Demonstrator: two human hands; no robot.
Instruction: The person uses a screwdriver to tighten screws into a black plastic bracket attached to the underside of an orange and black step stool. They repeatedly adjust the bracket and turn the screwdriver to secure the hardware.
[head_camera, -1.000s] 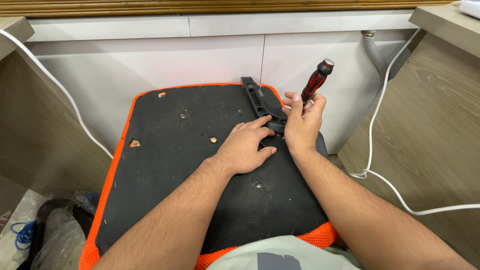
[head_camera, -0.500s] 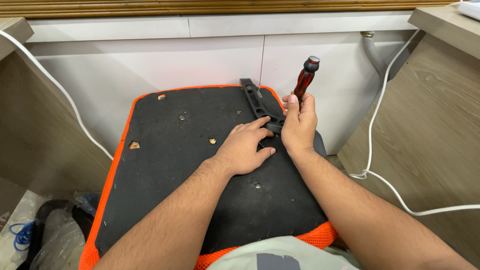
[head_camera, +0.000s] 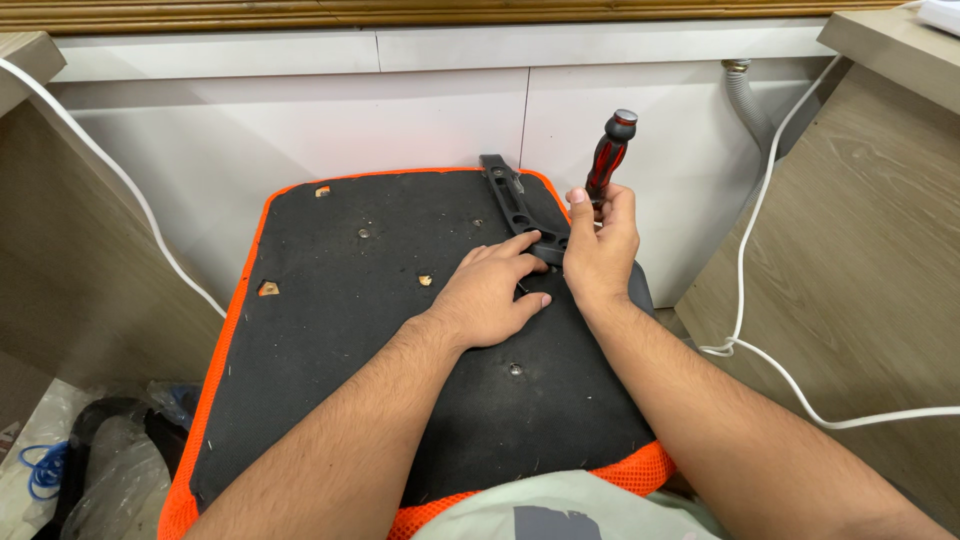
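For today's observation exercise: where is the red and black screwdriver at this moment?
In the head view, the screwdriver stands nearly upright in the right hand, right of centre, beside the black bracket on the upturned seat base.

A white cabinet (head_camera: 400, 110) stands behind, with a grey hose (head_camera: 748, 100) at its right end. A white cable (head_camera: 770, 200) trails down the right wooden panel (head_camera: 870, 270), another (head_camera: 110, 170) runs on the left. Plastic bags (head_camera: 110, 470) and a blue cord (head_camera: 42, 470) lie on the floor at lower left.
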